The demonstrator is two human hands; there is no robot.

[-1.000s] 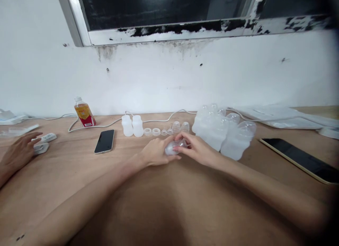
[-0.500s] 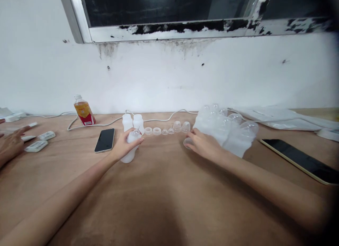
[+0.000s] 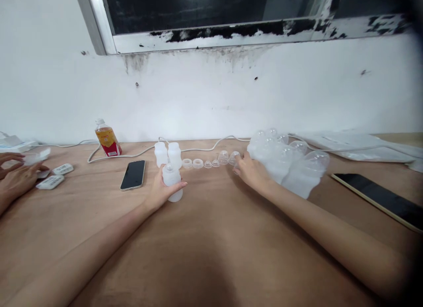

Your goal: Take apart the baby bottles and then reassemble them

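Note:
My left hand point(image 3: 161, 190) is wrapped round a frosted white baby bottle point(image 3: 172, 177) with a clear nipple on top, held upright above the table. My right hand point(image 3: 253, 171) has its fingers curled against the rightmost clear dome cap point(image 3: 234, 157), partly covering it. A second dome cap point(image 3: 223, 157) stands beside that one. Leftward in the same row lie two small clear nipples point(image 3: 215, 163) and two white screw rings point(image 3: 197, 163). Two more frosted bottles point(image 3: 161, 154) stand behind my left hand.
Several capped bottles point(image 3: 284, 161) lie in a heap beyond my right hand. A phone point(image 3: 132, 175) lies left, a larger one point(image 3: 380, 199) right. A drink bottle point(image 3: 108, 138) and a white cable point(image 3: 211, 147) are near the wall. Another person's hands point(image 3: 20, 177) work far left.
The bottle in my left hand has turned more upright and moved slightly right. My right hand has shifted back towards the row; the dome cap seen beneath its fingers no longer shows there.

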